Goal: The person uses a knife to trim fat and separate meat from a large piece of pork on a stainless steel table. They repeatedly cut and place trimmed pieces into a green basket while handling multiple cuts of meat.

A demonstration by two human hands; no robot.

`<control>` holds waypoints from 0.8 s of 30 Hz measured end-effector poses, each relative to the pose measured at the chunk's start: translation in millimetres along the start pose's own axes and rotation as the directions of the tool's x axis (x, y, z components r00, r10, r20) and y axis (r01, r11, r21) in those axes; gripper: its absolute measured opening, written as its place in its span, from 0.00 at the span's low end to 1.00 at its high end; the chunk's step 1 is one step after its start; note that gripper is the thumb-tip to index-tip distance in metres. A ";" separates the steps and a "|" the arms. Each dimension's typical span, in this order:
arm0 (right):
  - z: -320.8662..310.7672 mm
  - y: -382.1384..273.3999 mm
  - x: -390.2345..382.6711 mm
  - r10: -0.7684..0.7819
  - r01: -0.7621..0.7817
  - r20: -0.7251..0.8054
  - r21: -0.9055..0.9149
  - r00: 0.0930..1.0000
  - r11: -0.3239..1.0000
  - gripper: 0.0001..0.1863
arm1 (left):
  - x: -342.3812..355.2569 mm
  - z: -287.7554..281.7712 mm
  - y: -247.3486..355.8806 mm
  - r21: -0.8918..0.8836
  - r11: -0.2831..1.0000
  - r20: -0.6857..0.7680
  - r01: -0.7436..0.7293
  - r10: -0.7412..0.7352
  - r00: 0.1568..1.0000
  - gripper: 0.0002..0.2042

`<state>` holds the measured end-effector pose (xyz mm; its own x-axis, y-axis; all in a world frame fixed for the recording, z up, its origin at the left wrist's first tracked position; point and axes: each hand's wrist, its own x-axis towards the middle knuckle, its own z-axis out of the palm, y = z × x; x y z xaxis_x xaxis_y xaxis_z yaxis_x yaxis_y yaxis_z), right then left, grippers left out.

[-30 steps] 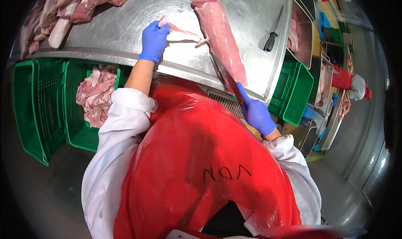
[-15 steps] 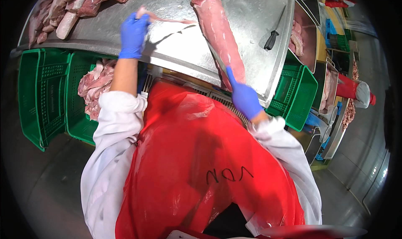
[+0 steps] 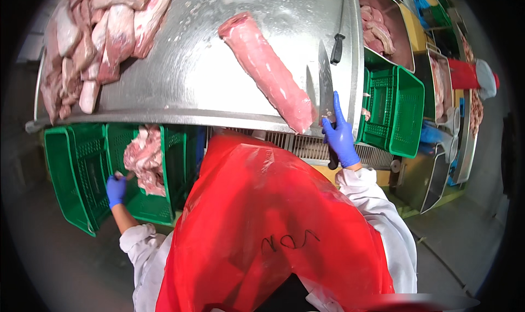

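Grey floor [image 3: 470, 241] flanks a brightly lit steel table [image 3: 186, 55].

Bright light glares white off the metal table [image 3: 191, 71] at upper centre; the floor [image 3: 82, 265] at lower left is dim. Soft shadows darken the red apron [image 3: 262, 202]. Fisheye distortion bends straight edges; the corners are black.

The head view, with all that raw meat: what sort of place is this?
Probably a meat-cutting room: a long piece of raw meat lies on a metal table, the right hand holds a knife, and a green crate beside the table holds meat pieces.
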<state>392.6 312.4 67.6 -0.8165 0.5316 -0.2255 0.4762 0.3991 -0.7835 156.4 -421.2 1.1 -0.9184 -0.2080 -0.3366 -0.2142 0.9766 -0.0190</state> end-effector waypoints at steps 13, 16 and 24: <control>39.1 16.1 -13.6 0.333 -0.183 -0.238 0.491 0.912 0.852 0.42 | -11.6 -31.1 626.6 0.061 -0.334 0.262 -0.941 0.915 -0.308 0.46; 45.8 26.9 -29.8 0.405 -0.255 -0.240 0.478 0.882 0.840 0.33 | 10.0 -30.2 650.8 0.220 -0.221 0.321 -0.950 0.936 -0.143 0.56; 71.7 32.6 -27.4 0.368 -0.213 -0.202 0.533 0.908 0.819 0.29 | 0.1 -23.5 588.5 0.203 0.440 0.125 -0.875 0.875 0.468 0.57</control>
<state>407.1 257.3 6.7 -0.4998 0.7804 -0.3758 0.3903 -0.1844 -0.9020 22.5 152.2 12.0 -0.5758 0.7636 -0.2921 0.7769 0.6224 0.0952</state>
